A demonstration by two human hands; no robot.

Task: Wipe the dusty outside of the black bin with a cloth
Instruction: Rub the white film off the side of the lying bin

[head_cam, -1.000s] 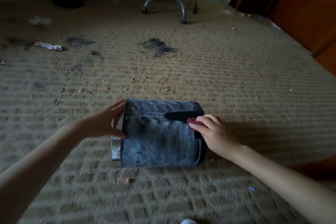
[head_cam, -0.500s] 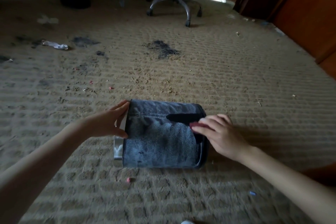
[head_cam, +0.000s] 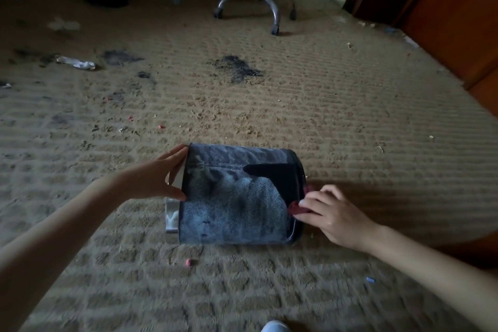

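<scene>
No text, label, brand, number or sign can be read anywhere in the view. The dusty side of the black bin (head_cam: 237,205) carries only grey smears and a dark wiped patch, without any letters. The scraps on the carpet (head_cam: 350,116) are too small and too blurred to show any writing.
</scene>
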